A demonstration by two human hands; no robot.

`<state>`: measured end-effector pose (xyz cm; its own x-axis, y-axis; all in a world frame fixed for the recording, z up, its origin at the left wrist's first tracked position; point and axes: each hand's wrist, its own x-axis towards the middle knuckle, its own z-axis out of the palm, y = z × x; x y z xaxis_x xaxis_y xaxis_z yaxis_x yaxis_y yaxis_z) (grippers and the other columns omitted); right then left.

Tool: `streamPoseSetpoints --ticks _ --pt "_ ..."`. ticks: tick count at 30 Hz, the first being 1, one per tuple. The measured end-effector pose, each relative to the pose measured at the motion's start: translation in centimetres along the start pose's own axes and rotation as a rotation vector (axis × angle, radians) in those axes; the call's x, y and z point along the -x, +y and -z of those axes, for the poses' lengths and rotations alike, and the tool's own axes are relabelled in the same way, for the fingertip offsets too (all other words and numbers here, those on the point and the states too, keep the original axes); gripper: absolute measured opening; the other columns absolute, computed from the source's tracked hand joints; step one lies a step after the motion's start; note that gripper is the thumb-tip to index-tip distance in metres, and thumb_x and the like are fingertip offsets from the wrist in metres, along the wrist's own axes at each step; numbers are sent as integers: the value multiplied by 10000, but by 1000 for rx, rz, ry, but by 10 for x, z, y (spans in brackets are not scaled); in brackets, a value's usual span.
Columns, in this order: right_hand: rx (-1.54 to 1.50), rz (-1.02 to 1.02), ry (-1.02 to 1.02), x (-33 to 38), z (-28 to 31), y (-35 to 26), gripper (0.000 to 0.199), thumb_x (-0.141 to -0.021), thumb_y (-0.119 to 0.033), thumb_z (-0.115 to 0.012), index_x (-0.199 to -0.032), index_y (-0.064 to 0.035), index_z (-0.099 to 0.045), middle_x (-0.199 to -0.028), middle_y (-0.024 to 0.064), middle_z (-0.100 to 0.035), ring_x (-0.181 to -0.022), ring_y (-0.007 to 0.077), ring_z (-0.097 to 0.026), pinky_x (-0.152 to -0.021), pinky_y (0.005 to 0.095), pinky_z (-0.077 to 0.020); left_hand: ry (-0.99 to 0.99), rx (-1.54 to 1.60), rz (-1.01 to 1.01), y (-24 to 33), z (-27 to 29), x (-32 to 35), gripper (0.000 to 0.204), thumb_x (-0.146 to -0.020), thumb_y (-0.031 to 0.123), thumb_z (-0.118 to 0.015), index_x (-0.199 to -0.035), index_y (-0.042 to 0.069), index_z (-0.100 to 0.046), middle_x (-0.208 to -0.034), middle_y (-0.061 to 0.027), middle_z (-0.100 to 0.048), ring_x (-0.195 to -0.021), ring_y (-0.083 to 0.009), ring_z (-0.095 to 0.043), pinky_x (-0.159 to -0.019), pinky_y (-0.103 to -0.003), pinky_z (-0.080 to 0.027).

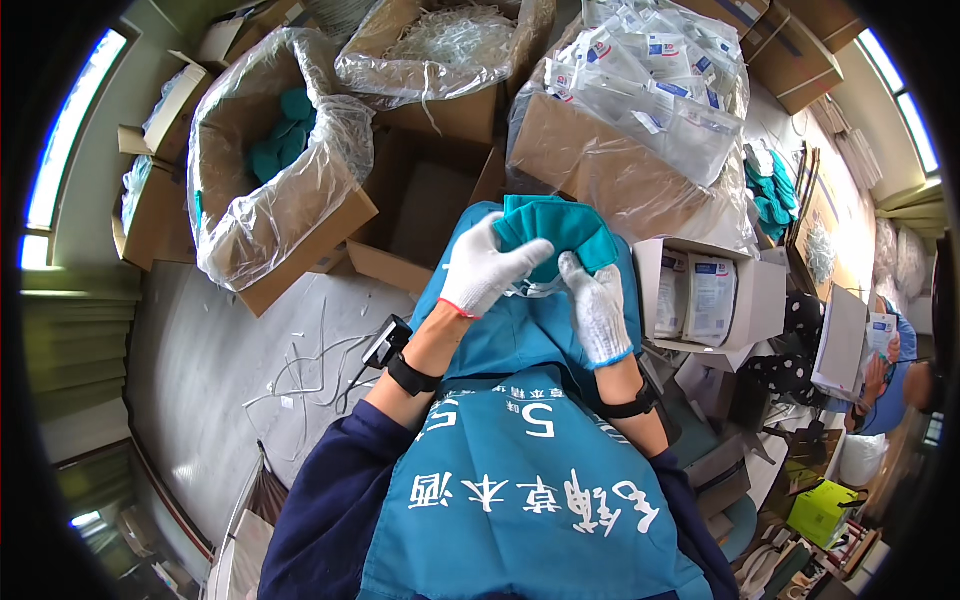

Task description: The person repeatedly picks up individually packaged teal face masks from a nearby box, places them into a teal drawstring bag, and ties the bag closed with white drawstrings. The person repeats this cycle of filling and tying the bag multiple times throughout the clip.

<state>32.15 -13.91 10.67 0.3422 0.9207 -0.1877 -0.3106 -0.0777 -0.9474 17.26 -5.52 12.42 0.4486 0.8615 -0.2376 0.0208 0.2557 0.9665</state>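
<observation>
A fanned stack of folded teal fabric pieces is held over my lap, on the teal apron. My left hand, in a white knit glove with a red-edged cuff, is closed on its left side, with the thumb across the front. On its lower right edge, my right hand grips with the thumb on top; this white glove has a blue cuff. Some thin white material shows just below the fabric, too small to make out. The fingers behind the stack are hidden.
Ahead left stands a plastic-lined carton with more teal pieces. Beside it is an open brown carton. A carton heaped with clear printed packets stands ahead right. A white box holds packets at my right. Another person works farther right.
</observation>
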Motion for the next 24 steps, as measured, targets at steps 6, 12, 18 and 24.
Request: streamPoseSetpoints --ticks 6,12,18,24 --pt "-239 -395 -232 -2 20 19 186 -943 -39 -633 -1118 13 -666 -1046 84 -700 -887 160 -676 -808 278 -543 187 210 -89 -21 -13 -3 196 -944 91 -708 -1114 -5 -698 -1000 -49 -732 -859 -106 -669 -778 -261 -550" --pt "-334 -432 -155 10 16 2 201 -1012 -182 -602 -1055 -3 -684 -886 43 -689 -755 89 -642 -642 226 -536 322 439 182 -37 -11 -12 268 -1037 239 -596 -1230 55 -627 -1073 -36 -701 -867 -125 -672 -766 -274 -560" --pt "152 -416 -293 8 9 -7 246 -995 -248 -642 -1083 -30 -716 -880 -4 -668 -704 44 -576 -570 197 -456 355 360 -165 -44 -25 -17 262 -1040 325 -579 -1198 121 -622 -931 -12 -673 -713 -119 -651 -559 -234 -513" --pt "-4 -165 -188 8 23 6 209 -1028 -164 -547 -1048 7 -666 -869 56 -664 -819 136 -625 -815 276 -502 120 826 395 -21 0 -6 207 -1022 332 -612 -932 153 -559 -695 12 -523 -455 -93 -414 -395 -207 -290"
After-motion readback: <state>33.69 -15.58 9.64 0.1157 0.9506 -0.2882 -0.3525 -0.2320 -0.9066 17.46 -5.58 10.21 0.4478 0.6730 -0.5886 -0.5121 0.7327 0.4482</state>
